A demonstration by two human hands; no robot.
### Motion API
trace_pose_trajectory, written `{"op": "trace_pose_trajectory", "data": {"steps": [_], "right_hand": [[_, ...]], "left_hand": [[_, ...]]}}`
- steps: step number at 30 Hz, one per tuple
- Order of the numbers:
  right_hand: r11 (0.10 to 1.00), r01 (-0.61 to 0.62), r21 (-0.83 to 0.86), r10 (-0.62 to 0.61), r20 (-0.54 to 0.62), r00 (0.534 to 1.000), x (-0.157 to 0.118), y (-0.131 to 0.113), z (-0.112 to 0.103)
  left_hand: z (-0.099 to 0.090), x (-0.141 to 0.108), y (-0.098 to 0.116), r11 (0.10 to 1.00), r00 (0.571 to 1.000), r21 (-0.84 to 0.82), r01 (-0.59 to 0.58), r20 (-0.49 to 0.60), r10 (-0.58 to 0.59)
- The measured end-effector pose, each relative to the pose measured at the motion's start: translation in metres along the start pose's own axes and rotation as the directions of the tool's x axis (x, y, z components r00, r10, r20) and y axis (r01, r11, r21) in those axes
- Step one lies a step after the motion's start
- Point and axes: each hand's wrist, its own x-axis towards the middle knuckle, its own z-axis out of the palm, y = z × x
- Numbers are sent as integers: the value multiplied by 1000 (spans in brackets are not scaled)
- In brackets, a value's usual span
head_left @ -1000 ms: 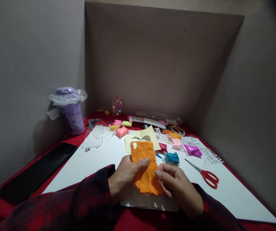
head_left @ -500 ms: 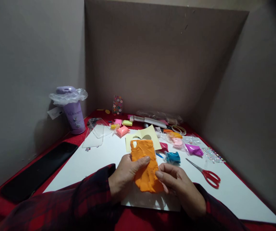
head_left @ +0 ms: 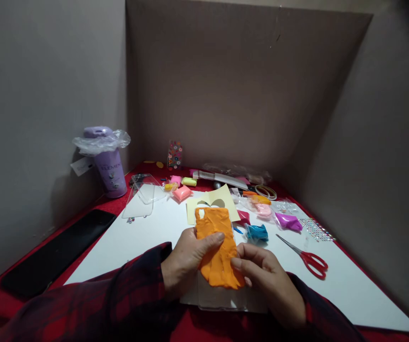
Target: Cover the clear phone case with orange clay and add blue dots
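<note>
In the head view, a phone case spread with lumpy orange clay [head_left: 218, 247] is held up in front of me. A camera cutout shows at its upper left, and a clear rim peeks out along its right side. My left hand [head_left: 192, 254] grips the case from the left, thumb pressed flat on the clay and fingers hidden behind. At the lower right edge, my right hand [head_left: 261, 268] pinches the clay and case between thumb and fingers. Beneath lies clear plastic [head_left: 222, 301]; whether it is a separate piece I cannot tell.
Red-handled scissors [head_left: 311, 261] lie right on the white board [head_left: 354, 294]. Behind are yellow paper with a heart cutout [head_left: 231, 199], teal clay [head_left: 257, 232], purple clay [head_left: 289, 222], rhinestones [head_left: 316, 230] and clear cases [head_left: 142, 202]. Left: black phone [head_left: 60, 251], purple tumbler [head_left: 109, 171].
The clay-covered case and both hands have shifted very slightly right and down in the view. Both hands keep the same hold.
</note>
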Motion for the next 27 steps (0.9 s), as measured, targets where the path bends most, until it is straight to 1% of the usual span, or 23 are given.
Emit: {"op": "trace_pose_trajectory", "data": {"steps": [3, 6, 9, 13, 18, 23, 27], "right_hand": [[999, -27, 40, 28, -30, 999, 1, 2, -2], [996, -61, 70, 65, -70, 995, 0, 3, -3], [995, -45, 90, 52, -73, 996, 0, 3, -3], [996, -44, 73, 50, -80, 996, -1, 1, -3], [998, -52, 36, 57, -146, 988, 1, -1, -3], [1000, -17, 15, 18, -100, 995, 2, -1, 0], [999, -13, 35, 17, -110, 994, 2, 1, 0]], "left_hand": [[2, -1, 2, 999, 999, -37, 1, 43, 1], [3, -4, 4, 996, 990, -89, 13, 141, -1], [4, -6, 5, 996, 982, -81, 31, 186, -15], [4, -5, 4, 997, 985, -58, 51, 165, -41], [5, -4, 4, 998, 991, -48, 43, 131, -36], [8, -6, 8, 998, 998, 55, 42, 52, -45], [10, -8, 11, 996, 996, 72, 58, 58, -62]]}}
